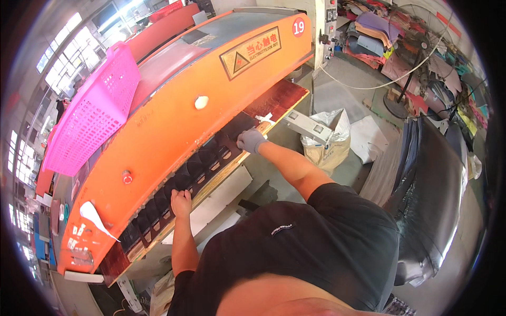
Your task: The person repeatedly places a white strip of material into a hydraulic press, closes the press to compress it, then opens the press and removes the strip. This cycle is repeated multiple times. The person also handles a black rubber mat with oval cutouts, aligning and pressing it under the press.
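Note:
A long black sheet (227,150) with a row of cut-out curved shapes lies on the wooden board (284,98) under the orange press beam (174,124). My left hand (181,203) is bare, its fingers curled closed at the near edge of the sheet, around the middle of its length. Farther right, my right hand (252,140) wears a grey glove and closes on the sheet's right end. The fingertips of both hands are partly hidden. The beam covers the sheet's far side.
A pink plastic basket (97,108) rests on top of the press. To the right stand a whitish sack (329,142), a metal switch box (308,126) and a black-wrapped stack of sheets (435,195). Coloured scraps (374,37) are heaped behind a standing fan (408,79).

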Demonstrator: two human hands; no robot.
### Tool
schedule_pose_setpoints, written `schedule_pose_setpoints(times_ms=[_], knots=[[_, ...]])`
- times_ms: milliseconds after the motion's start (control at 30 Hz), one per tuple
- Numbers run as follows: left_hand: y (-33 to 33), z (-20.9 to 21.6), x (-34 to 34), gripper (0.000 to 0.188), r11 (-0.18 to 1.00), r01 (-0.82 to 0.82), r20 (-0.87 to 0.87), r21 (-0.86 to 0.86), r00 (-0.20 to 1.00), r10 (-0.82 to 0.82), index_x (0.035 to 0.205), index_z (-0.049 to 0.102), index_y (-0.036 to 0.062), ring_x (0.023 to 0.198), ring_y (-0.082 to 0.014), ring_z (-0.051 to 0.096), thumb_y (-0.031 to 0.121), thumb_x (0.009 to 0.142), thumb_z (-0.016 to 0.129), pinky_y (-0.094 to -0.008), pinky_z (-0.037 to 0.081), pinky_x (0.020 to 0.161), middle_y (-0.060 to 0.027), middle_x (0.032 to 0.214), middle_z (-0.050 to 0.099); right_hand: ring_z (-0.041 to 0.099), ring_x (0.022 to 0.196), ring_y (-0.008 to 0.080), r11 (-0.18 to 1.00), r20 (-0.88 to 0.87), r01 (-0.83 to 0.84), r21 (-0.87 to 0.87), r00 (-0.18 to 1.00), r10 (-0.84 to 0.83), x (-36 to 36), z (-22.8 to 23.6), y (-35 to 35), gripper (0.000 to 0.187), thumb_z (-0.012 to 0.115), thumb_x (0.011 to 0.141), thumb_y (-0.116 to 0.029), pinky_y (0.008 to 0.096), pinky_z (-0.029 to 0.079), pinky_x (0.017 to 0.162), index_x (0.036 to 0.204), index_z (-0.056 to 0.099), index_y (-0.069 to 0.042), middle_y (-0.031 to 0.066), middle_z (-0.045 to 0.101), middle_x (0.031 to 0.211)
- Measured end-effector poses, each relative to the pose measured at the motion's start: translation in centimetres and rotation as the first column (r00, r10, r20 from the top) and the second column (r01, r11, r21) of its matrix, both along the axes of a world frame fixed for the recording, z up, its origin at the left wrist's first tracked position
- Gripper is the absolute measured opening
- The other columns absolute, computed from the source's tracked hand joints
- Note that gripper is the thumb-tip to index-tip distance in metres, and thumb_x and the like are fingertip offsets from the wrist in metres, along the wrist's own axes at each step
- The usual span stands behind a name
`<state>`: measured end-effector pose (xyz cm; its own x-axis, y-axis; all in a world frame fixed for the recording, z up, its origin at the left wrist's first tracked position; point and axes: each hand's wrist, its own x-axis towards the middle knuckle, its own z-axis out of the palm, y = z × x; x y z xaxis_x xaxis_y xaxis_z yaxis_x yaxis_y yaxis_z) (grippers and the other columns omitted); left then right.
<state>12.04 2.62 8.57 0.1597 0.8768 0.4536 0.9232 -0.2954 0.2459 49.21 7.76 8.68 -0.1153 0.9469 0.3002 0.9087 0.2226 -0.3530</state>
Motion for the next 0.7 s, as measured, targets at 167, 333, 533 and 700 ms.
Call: schedule_pose_setpoints(times_ms=[167, 333, 533, 700], knots=[[-0.1, -0.1, 0.5, 0.025, 0.988, 0.029, 0.025, 0.153, 0.999, -0.033, 0.072, 0.064, 0.0007, 0.079, -0.0356, 0.056, 0.022, 0.083, 0.057, -0.0459, 0.047, 0.071, -0.0166, 0.082, 0.053, 0.062, 0.082, 0.0312, 0.997, -0.006, -0.041, 0.067, 0.999, 0.041, 0.9, -0.4, 0.3, 0.028, 0.052, 0.082, -0.035, 0.0433, 0.046, 0.079, 0.078, 0.068, -0.013, 0.0117, 0.066, 0.082], [-5.0, -1.3, 1.2, 0.017, 0.994, 0.02, -0.043, 0.108, 0.999, -0.015, 0.071, 0.061, 0.0043, 0.074, -0.0318, 0.054, 0.018, 0.08, 0.059, -0.044, 0.045, 0.065, -0.0118, 0.079, 0.051, 0.06, 0.077, 0.032, 0.971, -0.088, -0.115, 0.211, 0.987, 0.136, 2.1, -2.8, -5.3, 0.021, 0.061, 0.079, -0.032, 0.0434, 0.044, 0.072, 0.074, 0.066, -0.012, 0.0107, 0.064, 0.078], [-8.5, -0.1, 2.1, 0.016, 0.991, 0.024, -0.015, 0.135, 1.0, -0.022, 0.066, 0.058, 0.0054, 0.07, -0.0281, 0.055, 0.016, 0.078, 0.061, -0.0415, 0.046, 0.062, -0.0086, 0.075, 0.05, 0.059, 0.079, 0.0368, 0.995, -0.376, -0.031, -0.099, 0.926, -0.009, 2.3, 1.5, -5.8, 0.03, 0.057, 0.085, -0.035, 0.0457, 0.046, 0.072, 0.078, 0.065, -0.007, 0.0179, 0.06, 0.077], [-5.3, 0.4, 1.7, 0.012, 0.993, 0.065, 0.032, 0.097, 0.997, -0.068, 0.066, 0.058, 0.0059, 0.068, -0.0275, 0.055, 0.013, 0.075, 0.063, -0.0403, 0.046, 0.058, -0.0081, 0.073, 0.051, 0.054, 0.104, 0.0347, 0.996, -0.233, -0.056, 0.069, 0.97, 0.07, -4.5, 5.0, 4.9, 0.042, 0.062, 0.08, -0.037, 0.0428, 0.044, 0.088, 0.109, 0.057, -0.008, 0.0157, 0.057, 0.111]])
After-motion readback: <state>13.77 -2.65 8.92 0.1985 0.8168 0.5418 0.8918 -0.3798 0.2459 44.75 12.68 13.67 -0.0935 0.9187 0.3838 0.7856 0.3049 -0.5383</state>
